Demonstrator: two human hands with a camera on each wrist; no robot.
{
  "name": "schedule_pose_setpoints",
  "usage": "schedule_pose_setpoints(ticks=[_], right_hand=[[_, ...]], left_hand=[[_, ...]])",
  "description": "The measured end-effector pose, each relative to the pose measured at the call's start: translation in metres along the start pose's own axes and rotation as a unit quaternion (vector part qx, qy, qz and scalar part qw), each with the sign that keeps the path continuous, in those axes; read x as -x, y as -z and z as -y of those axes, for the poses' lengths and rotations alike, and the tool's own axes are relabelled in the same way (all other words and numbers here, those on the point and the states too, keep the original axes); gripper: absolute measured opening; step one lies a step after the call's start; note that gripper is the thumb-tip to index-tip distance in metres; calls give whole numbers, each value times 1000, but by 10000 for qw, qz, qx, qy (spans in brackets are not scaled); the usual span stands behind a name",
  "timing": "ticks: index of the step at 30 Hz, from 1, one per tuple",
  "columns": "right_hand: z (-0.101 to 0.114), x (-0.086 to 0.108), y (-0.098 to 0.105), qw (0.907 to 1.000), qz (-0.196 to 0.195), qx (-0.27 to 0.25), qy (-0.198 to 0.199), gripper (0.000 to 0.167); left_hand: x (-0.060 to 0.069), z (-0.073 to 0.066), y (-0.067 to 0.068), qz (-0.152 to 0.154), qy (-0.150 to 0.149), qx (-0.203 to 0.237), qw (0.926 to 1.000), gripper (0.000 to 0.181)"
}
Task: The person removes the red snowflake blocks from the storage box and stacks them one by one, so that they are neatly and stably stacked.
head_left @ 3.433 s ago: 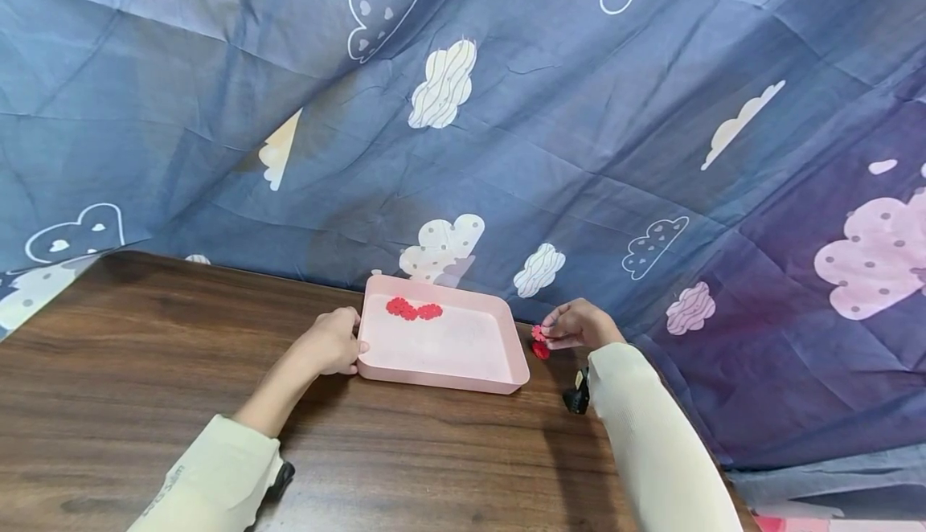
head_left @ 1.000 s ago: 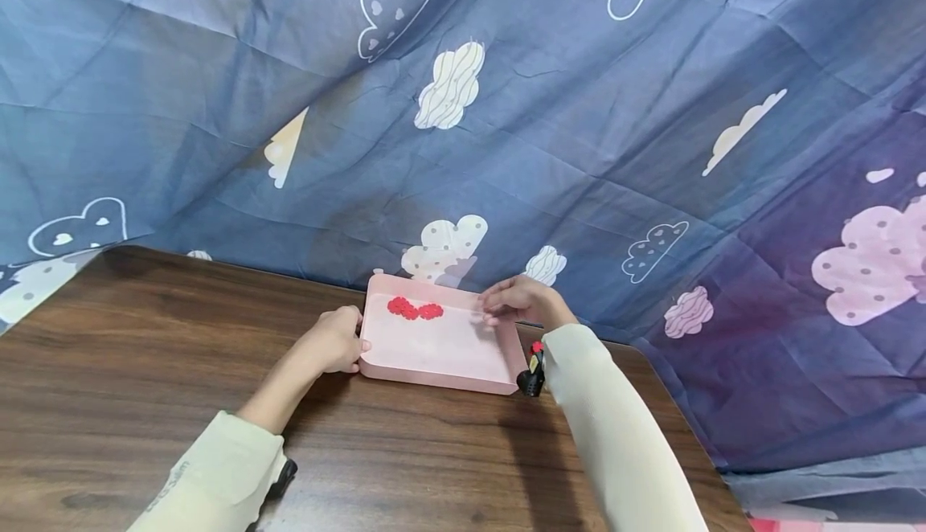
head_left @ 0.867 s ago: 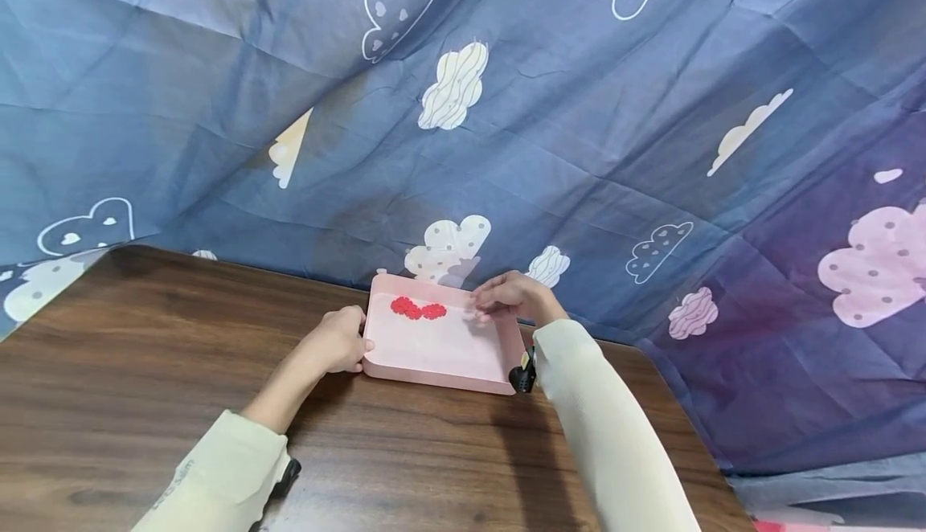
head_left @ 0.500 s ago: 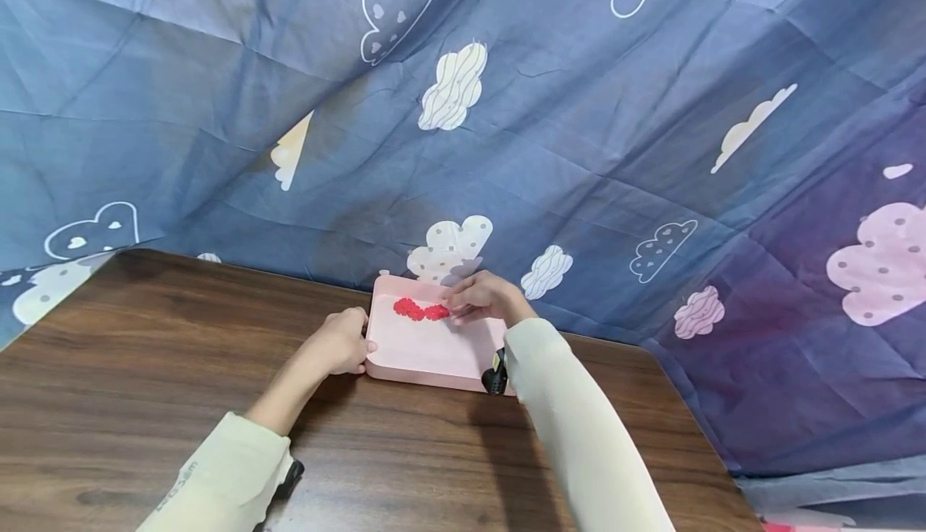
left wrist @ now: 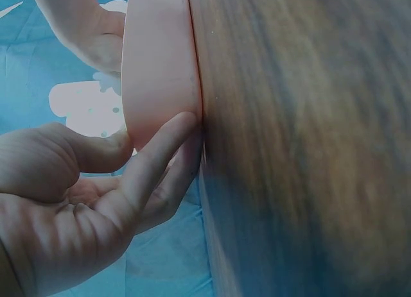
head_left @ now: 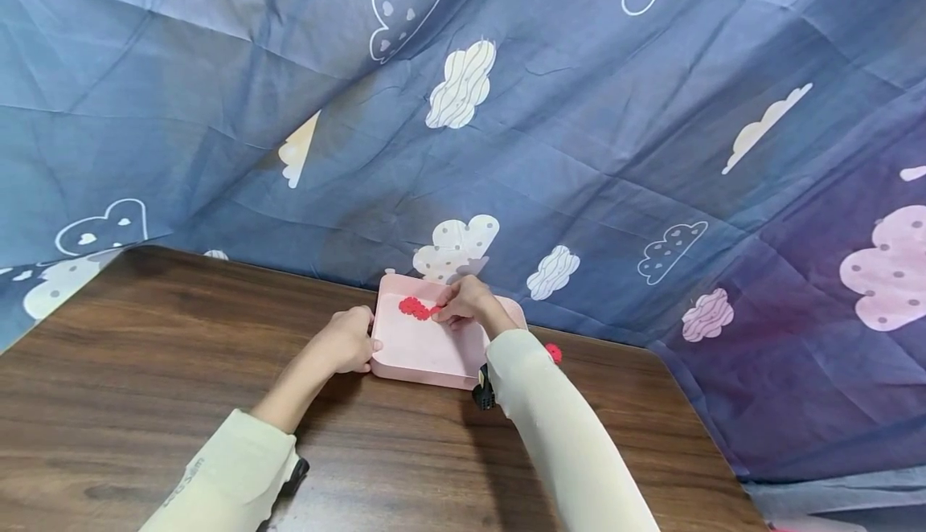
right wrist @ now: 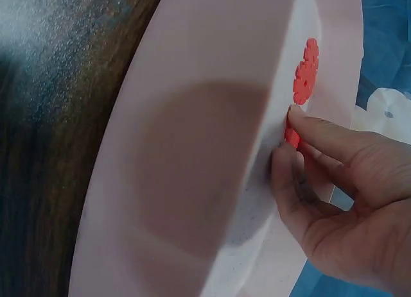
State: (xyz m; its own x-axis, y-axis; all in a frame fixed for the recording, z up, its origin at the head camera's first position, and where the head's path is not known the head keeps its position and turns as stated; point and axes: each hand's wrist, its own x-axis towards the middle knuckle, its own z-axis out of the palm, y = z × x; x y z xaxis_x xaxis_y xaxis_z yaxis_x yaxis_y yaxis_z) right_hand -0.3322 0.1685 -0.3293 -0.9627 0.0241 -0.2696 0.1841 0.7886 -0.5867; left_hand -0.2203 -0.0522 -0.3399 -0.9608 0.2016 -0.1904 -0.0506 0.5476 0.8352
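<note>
A shallow pink tray (head_left: 427, 373) lies on the wooden table. My left hand (head_left: 346, 341) grips its left wall, thumb over the rim; in the left wrist view the fingers of that hand (left wrist: 90, 188) press the wall's outside near the table. Inside, by the back wall, several red notched plastic discs (head_left: 413, 308) lie in a row. My right hand (head_left: 466, 303) reaches into the tray at the right end of this row. In the right wrist view, its thumb and fingertips pinch a red notched disc (right wrist: 293, 135), partly hidden, beside the lying discs (right wrist: 306, 76).
Another red disc (head_left: 554, 353) sits on the table (head_left: 405, 452) right of the tray, partly behind the right sleeve. A blue cloud-patterned cloth (head_left: 362, 178) hangs along the table's back edge and right side.
My right hand has moved left, from the red discs beside the tray, over its right wall to the row inside. The left hand keeps its grip on the tray.
</note>
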Motion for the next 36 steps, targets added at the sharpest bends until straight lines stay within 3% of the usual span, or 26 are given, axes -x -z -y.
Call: schedule_pose_setpoints(ticks=[6,11,22,29,36], right_hand=[[0,1,3,9999,-46,109,-30,23],[-2,4,6,9999,27,53,88,17],[-2,9,15,9988,210,-434,73,13],[-4,9,29,9970,313,-706,5,14],[-18,12,47,9985,215,-502,-57,13]], left_hand=[[-1,-1,0,14,13,-60,10000,30],[-2,-2,0,12,10,-72,10000,30],[-2,-3,2,45,4,-25,10000,32],[-1,-3,3,75,37,26,10000,32],[0,-2,1,68,73,-29,9999,31]])
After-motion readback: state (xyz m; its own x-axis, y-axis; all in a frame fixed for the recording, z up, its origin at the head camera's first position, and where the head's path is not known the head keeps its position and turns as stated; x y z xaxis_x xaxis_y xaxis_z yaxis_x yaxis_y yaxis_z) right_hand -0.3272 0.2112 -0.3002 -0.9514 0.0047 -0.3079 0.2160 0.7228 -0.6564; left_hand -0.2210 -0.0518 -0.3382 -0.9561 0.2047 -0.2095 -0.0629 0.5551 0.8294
